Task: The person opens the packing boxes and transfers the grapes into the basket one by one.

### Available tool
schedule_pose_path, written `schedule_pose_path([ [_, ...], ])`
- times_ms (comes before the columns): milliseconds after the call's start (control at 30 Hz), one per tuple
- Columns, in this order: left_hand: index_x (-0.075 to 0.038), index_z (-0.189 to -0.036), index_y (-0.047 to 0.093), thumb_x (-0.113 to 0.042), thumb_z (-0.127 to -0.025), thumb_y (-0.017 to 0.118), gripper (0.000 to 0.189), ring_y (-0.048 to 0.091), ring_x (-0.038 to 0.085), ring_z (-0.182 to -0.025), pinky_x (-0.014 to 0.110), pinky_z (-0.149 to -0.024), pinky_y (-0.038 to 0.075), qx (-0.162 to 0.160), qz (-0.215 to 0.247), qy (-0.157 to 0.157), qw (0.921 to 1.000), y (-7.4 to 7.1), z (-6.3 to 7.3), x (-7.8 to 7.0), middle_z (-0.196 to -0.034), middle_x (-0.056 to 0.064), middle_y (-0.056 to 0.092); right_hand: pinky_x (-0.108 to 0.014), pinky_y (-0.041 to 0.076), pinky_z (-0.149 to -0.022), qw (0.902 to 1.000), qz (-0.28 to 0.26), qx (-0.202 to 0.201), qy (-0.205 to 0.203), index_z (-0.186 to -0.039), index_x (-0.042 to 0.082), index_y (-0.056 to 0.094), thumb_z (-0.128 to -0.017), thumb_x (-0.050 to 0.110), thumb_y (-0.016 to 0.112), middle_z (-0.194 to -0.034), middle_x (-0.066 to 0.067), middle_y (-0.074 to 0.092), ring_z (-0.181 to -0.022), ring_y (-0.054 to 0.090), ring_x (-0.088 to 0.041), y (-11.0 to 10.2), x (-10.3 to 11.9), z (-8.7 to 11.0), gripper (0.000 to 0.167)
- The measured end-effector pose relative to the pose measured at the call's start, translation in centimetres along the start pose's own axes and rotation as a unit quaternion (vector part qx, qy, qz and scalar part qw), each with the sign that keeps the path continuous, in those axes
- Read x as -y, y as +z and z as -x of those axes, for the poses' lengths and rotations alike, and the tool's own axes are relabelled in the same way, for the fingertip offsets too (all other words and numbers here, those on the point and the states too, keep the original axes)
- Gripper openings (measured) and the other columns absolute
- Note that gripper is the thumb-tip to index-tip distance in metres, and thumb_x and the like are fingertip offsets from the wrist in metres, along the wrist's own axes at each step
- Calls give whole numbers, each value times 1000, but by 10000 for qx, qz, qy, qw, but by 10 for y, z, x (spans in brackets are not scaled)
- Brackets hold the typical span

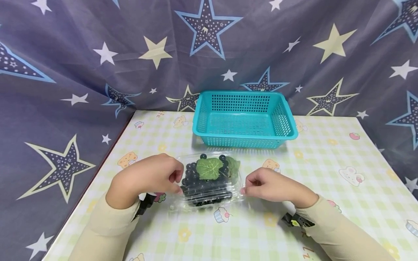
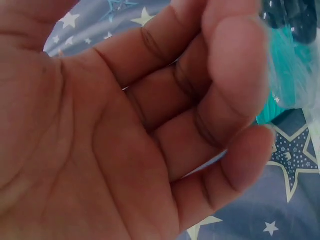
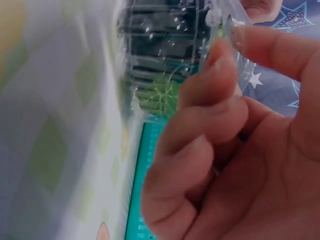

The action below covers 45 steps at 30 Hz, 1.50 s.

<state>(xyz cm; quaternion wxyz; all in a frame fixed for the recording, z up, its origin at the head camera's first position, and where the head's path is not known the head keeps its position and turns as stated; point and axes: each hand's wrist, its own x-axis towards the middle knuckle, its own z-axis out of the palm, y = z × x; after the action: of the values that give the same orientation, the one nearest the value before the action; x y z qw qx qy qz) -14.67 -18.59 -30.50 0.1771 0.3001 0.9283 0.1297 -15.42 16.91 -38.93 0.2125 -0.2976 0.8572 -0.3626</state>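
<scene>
A clear plastic clamshell box (image 1: 188, 158) sits on the table in front of me, with dark grapes (image 1: 192, 177) inside and green leaves (image 1: 209, 168) on top of them. My left hand (image 1: 153, 174) is at its left edge, fingers curled, thumb and fingertips at the rim. In the left wrist view the palm fills most of the picture and the exact contact is hidden. At the front right corner, my right hand (image 1: 275, 185) pinches the plastic edge between thumb and index finger. The right wrist view shows that pinch close up, with the other fingers curled.
A turquoise perforated basket (image 1: 245, 137) stands behind the box, near the back edge of the table. The table (image 1: 326, 159) wears a green-checked cloth with cartoon prints. A dark star-patterned curtain (image 1: 114, 36) hangs behind and along the sides.
</scene>
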Motion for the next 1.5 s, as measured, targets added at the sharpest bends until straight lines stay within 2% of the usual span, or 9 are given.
schedule_pose_path([
  [333,-19,-84,60,-22,-80,83,23,44,10,-68,29,-67,41,-168,-452,616,9969,9,-6,-17,-73,-9,47,-23,33,-50,9988,142,355,320,-61,22,51,-94,56,68,-52,14,40,-47,35,-4,11,-7,-5,50],
  [600,-20,-78,59,-18,-76,85,26,46,9,-67,28,-66,43,-615,-1013,930,9886,21,-15,-29,-75,-12,49,-22,29,-48,9972,-337,552,371,-63,9,60,-98,47,65,-53,11,47,-46,32,-5,10,-5,-3,52],
  [933,-21,-86,60,-39,-73,91,38,50,7,-71,33,-73,44,-1084,-1544,1087,9760,26,-14,-40,-83,-14,55,-23,26,-46,9980,-490,279,289,-60,16,45,-100,42,64,-51,10,36,-45,27,-6,1,3,2,51],
  [1033,-21,-83,60,-43,-71,92,41,48,7,-67,32,-68,41,-1376,-1902,1290,9635,28,-13,-44,-78,-14,50,-23,24,-46,9982,-528,102,250,-60,18,40,-99,40,65,-52,11,31,-46,25,-6,0,5,3,52],
  [1133,-20,-85,63,-44,-72,91,39,54,11,-69,32,-65,40,-1722,-2428,1509,9427,31,-13,-50,-79,-11,53,-23,23,-46,9982,-569,-18,193,-60,18,40,-99,38,66,-52,12,30,-46,26,-5,-1,6,3,51],
  [1300,-19,-78,68,-26,-80,82,16,57,14,-67,31,-62,35,-2600,-3142,2018,8905,42,-19,-63,-75,-8,60,-23,24,-46,9976,-679,-64,149,-60,15,42,-100,35,66,-52,11,31,-46,26,-5,0,6,4,50],
  [1367,-20,-72,65,-17,-81,77,15,54,13,-62,30,-62,32,-2873,-3246,2179,8744,46,-21,-66,-71,-8,59,-24,24,-46,9972,-735,-70,111,-60,13,42,-100,34,65,-53,10,31,-46,26,-6,-1,7,4,51],
  [1433,-20,-67,62,-10,-83,71,21,50,13,-58,30,-61,30,-2944,-3300,2202,8695,48,-20,-68,-67,-9,56,-24,24,-46,9968,-786,-76,82,-61,12,42,-100,33,65,-53,10,31,-46,25,-6,-1,6,4,50],
  [1500,-21,-66,61,-9,-83,72,24,50,13,-58,30,-62,29,-2901,-3291,2168,8721,49,-19,-69,-67,-9,56,-24,24,-46,9964,-848,-78,38,-61,10,43,-101,31,65,-54,9,31,-46,25,-6,-1,6,3,50],
])
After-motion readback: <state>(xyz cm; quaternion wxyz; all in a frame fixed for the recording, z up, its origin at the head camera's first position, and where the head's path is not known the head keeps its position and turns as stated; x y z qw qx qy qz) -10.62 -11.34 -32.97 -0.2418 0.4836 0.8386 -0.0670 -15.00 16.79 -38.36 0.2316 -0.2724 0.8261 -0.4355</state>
